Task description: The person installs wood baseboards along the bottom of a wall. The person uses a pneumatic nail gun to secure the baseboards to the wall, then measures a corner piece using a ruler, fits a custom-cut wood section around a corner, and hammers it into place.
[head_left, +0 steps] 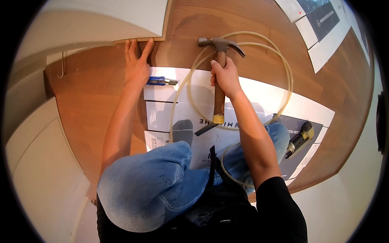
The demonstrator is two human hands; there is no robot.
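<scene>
My right hand [226, 79] is wrapped round the brown handle of a claw hammer [220, 99], close below its metal head. Yellow wrapping covers the handle's lower end. My left hand [137, 67] reaches forward with its fingers spread, their tips against the thin wooden edging [139, 40] at the foot of a white panel. A dark narrow gap or piece shows between its thumb and fingers; I cannot make out which. Beside the left wrist lies a blue utility knife [156, 80], partly on a white cardboard sheet [162, 114].
A clear yellowish hose [290, 81] loops around the hammer and across the cardboard. A black and yellow air tool [300, 139] lies by my right knee. More printed cardboard [318, 50] is at the far right on the brown wood floor [97, 109]. A white door [40, 141] stands left.
</scene>
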